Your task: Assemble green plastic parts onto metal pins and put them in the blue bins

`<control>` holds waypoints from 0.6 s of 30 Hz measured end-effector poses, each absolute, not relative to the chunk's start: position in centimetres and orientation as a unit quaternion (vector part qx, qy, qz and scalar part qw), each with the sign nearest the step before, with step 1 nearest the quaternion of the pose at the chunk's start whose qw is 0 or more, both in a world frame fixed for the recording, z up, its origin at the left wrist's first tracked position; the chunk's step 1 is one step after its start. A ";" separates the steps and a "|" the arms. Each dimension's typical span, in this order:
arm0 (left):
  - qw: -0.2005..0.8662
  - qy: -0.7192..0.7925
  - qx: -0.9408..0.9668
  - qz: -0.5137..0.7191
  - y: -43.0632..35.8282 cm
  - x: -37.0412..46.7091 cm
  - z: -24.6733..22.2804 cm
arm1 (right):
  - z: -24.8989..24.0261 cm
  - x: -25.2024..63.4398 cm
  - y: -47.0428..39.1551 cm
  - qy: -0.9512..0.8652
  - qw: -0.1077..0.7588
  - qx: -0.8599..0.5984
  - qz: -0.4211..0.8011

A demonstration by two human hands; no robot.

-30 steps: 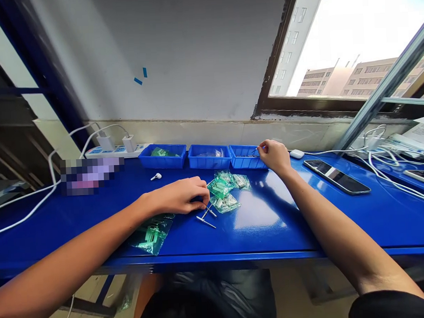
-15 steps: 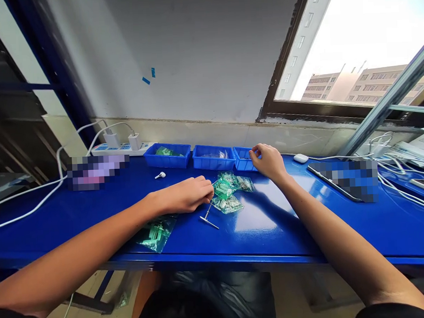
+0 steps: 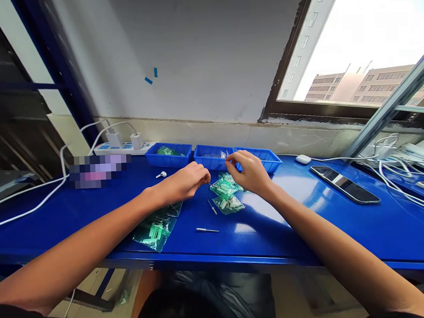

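Note:
My left hand (image 3: 190,182) is closed in a pinch above the table, left of the bags. A thin metal pin pokes from its fingertips, like the blind rivets nearby, the rest hidden by the fingers. My right hand (image 3: 248,171) is closed, thumb and index together, in front of the middle blue bin (image 3: 212,163); I cannot make out what it holds. One blind rivet (image 3: 207,230) lies near the table's front. Another rivet (image 3: 212,207) lies beside a clear bag of parts (image 3: 228,205). Green bags (image 3: 224,186) sit between the hands, partly hidden by the right one.
A blue bin with green bags (image 3: 168,155) and a right blue bin (image 3: 268,166) flank the middle one. More filled bags (image 3: 156,234) lie under my left forearm. An earbud (image 3: 161,175), earbud case (image 3: 303,159), phone (image 3: 344,183) and power strip (image 3: 125,148) are around.
My right hand has moved left from the right bin toward my left hand. My left hand has shifted slightly up. The two rivets on the table, touching before, now lie apart.

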State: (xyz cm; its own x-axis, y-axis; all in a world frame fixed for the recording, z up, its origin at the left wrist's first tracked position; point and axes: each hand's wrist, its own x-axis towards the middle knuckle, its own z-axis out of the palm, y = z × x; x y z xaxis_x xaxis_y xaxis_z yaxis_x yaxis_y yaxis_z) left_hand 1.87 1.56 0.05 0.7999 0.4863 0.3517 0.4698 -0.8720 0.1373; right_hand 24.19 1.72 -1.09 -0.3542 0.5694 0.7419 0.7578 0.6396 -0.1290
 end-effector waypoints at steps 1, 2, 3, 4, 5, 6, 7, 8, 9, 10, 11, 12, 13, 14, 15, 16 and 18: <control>0.014 0.248 0.947 0.206 1.7 1.9 0.0 | -1.0 23.6 1.2 -0.827 0.395 -0.387 -0.109; 0.007 0.247 0.944 0.220 1.8 1.9 -0.1 | -0.9 23.0 0.7 -0.839 0.387 -0.369 -0.099; 0.001 0.250 0.940 0.234 1.8 1.9 -0.1 | -1.0 22.5 0.3 -0.851 0.377 -0.355 -0.091; -0.003 0.255 0.935 0.247 1.8 1.9 -0.1 | -1.0 22.0 -0.1 -0.859 0.365 -0.349 -0.086; -0.005 0.262 0.930 0.259 1.8 1.9 0.0 | -1.1 21.6 -0.4 -0.862 0.355 -0.352 -0.085; -0.007 0.270 0.925 0.267 1.8 1.9 0.1 | -1.1 21.2 -0.8 -0.862 0.348 -0.359 -0.086; -0.008 0.279 0.920 0.274 1.8 1.8 0.1 | -1.0 20.9 -1.3 -0.859 0.344 -0.367 -0.090; -0.009 0.286 0.917 0.279 1.8 1.8 0.2 | -0.9 20.7 -2.0 -0.857 0.341 -0.373 -0.097; -0.012 0.290 0.914 0.284 1.8 1.7 0.3 | -0.6 20.4 -2.7 -0.858 0.338 -0.371 -0.107; -0.016 0.294 0.912 0.287 1.9 1.7 0.3 | -0.2 20.3 -3.6 -0.865 0.332 -0.357 -0.119; -0.021 0.297 0.909 0.290 2.0 1.6 0.3 | 0.2 20.2 -4.5 -0.876 0.321 -0.335 -0.134; -0.027 0.300 0.908 0.293 2.1 1.6 0.2 | 0.6 20.1 -5.4 -0.887 0.310 -0.309 -0.145; -0.031 0.301 0.906 0.296 2.1 1.5 0.2 | 1.0 20.1 -6.2 -0.907 0.289 -0.274 -0.137; -0.034 0.304 0.904 0.299 2.2 1.5 0.2 | 1.4 20.2 -6.8 -0.926 0.261 -0.246 -0.119; -0.033 0.306 0.903 0.299 2.2 1.6 0.2 | 1.7 20.4 -7.2 -0.941 0.230 -0.230 -0.091; -0.030 0.309 0.903 0.297 2.1 1.6 0.2 | 1.9 20.6 -7.4 -0.954 0.192 -0.225 -0.052; -0.022 0.313 0.903 0.292 2.0 1.7 0.3 | 2.2 21.0 -7.4 -0.964 0.114 -0.238 0.034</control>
State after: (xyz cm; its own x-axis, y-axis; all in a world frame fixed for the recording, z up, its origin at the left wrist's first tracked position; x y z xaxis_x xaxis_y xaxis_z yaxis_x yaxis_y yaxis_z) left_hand 1.69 2.00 0.28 0.6331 0.5535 0.5411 0.5789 -0.8027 0.1437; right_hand 21.05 -7.37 2.16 -0.8605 0.4668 0.2040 0.4512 0.8843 -0.1203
